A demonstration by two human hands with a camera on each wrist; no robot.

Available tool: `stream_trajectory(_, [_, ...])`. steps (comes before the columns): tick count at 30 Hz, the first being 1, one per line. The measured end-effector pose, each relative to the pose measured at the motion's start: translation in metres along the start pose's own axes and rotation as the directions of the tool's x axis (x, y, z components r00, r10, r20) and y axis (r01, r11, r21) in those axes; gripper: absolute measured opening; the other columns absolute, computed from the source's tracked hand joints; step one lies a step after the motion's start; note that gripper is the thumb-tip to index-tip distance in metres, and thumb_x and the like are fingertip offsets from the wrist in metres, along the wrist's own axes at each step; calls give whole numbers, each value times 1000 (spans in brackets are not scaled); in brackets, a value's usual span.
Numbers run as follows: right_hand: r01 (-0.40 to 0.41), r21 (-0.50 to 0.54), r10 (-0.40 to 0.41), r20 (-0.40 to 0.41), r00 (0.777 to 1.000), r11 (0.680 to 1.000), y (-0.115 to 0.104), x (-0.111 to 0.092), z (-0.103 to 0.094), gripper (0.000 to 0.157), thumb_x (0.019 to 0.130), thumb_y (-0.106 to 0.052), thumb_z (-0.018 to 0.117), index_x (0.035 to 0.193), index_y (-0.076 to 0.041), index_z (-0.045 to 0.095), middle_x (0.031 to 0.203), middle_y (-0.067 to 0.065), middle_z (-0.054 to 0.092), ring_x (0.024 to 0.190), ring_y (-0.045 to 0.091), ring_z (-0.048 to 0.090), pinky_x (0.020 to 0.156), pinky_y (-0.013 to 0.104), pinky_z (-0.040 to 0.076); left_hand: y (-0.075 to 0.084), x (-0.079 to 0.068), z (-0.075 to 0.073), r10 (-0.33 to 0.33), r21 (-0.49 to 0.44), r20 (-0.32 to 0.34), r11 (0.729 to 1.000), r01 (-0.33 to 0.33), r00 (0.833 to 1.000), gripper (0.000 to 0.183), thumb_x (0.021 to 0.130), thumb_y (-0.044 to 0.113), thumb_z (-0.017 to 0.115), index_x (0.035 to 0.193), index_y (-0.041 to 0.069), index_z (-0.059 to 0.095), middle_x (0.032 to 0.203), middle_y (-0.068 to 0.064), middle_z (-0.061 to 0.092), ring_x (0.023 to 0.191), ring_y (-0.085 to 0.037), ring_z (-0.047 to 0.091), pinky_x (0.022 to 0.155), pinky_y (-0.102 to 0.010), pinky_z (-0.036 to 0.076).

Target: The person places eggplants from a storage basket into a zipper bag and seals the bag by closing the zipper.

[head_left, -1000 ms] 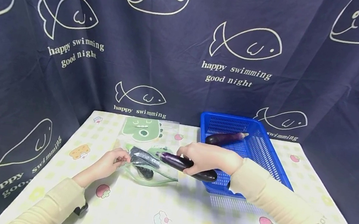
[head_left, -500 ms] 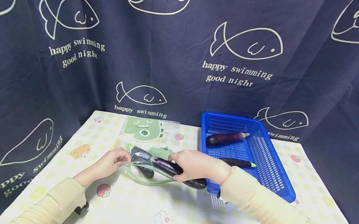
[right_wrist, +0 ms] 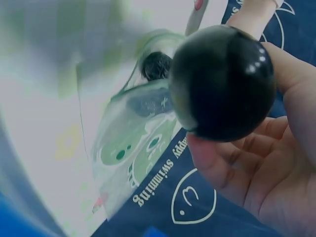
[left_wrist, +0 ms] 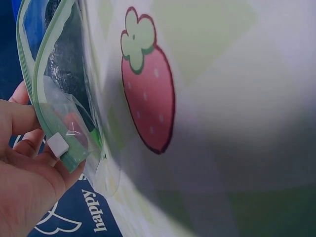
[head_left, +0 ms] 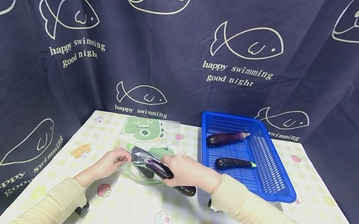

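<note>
My left hand (head_left: 113, 162) pinches the left corner of the mouth of a clear zip bag (head_left: 137, 180) with a green cartoon print. In the left wrist view the white zip slider (left_wrist: 58, 144) lies by those fingers. My right hand (head_left: 185, 170) grips a glossy purple eggplant (head_left: 158, 168) around its middle. Its stem end is at the gaping bag mouth, apparently within it; the rounded end (right_wrist: 227, 84) sticks out toward the right wrist camera. Inside the bag lies a dark, rough-skinned eggplant-like vegetable (left_wrist: 64, 64) with a green tip, partly hidden by the film.
A blue perforated basket (head_left: 270, 177) stands to the right of the bag. In it lie a purple eggplant (head_left: 226, 138) and a dark, wrinkled one (head_left: 234, 163) with a green tip. The patterned tablecloth (head_left: 133, 211) reaches a dark fish-print curtain (head_left: 184, 71) behind.
My right hand has carried the eggplant left and toward the near side, from over the basket's edge to the bag mouth. The dark vegetable in the basket has come into sight. My left hand stays put.
</note>
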State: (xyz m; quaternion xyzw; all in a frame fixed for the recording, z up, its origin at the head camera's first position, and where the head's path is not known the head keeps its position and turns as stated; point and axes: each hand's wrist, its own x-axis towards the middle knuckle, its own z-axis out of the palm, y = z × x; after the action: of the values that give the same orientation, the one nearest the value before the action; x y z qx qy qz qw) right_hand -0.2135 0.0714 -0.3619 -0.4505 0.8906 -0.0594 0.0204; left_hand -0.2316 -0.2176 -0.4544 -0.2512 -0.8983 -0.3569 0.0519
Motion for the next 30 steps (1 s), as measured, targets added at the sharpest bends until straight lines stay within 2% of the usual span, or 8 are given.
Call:
stream_trajectory(6, [-14,23,14,-9,1000,1000,-6,4,11,46,69,-36,69,104,-13,50,76,-5,56,59,4,50,53,14,42,0,-1,0,-18,6,5,1000,18,1000,23,75,-8,59,84,13,61,83,1,56,77,-14,52,68,-25,45])
stream_trajectory(15, [7,14,-7,-26,1000,1000,-19,8,28,45,69,-36,68,103,-12,51,74,-6,55,58,3,48,50,13,40,-1,0,0,-10,12,-1,1000,10,1000,24,75,-8,59,83,14,60,83,1,55,77,-13,52,69,-25,45])
stream_trajectory(25, [-64,3,64,-18,998,998,-28,15,47,47,69,-37,69,104,-10,53,76,-3,59,59,3,48,49,15,39,-2,1,1,8,13,-10,1000,-8,1000,25,74,-8,59,83,15,60,83,3,56,77,-12,52,69,-25,45])
stream_trajectory(30, [-92,-7,92,-31,995,996,-31,21,54,40,68,-37,70,94,-11,54,72,-6,54,57,4,46,46,16,36,-2,1,1,11,15,-11,1000,-11,1000,27,73,-9,59,83,15,60,82,2,55,75,-16,52,68,-25,45])
